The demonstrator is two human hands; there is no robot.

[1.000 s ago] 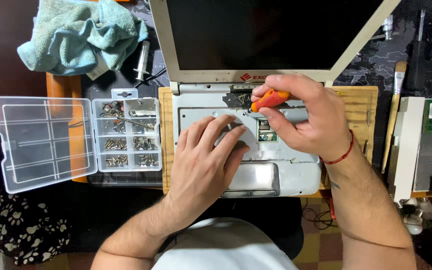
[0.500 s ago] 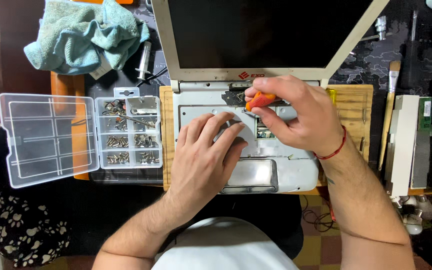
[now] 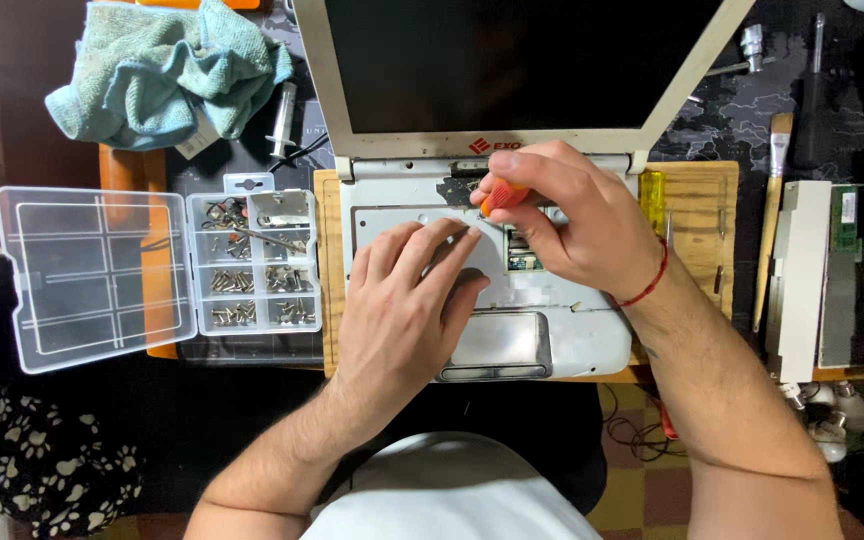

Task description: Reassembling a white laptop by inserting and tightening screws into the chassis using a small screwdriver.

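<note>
An open white laptop (image 3: 552, 330) lies on a wooden board (image 3: 702, 200), its keyboard removed and its dark screen tilted back. My left hand (image 3: 407, 300) rests flat on the bare metal keyboard tray, fingers spread and pointing up right. My right hand (image 3: 567, 215) is closed around an orange-handled screwdriver (image 3: 502, 197), held upright with its tip down near the top middle of the tray, close to my left fingertips. The screwdriver's shaft is mostly hidden by my fingers.
A clear plastic organiser box (image 3: 157, 265) lies open at the left, several compartments holding screws. A teal cloth (image 3: 167, 75) and a syringe (image 3: 282, 120) sit behind it. A brush (image 3: 772, 210) and laptop parts (image 3: 832, 270) lie at the right.
My right hand with the screwdriver has shifted slightly left and up toward the hinge edge. My left hand stays flat on the tray.
</note>
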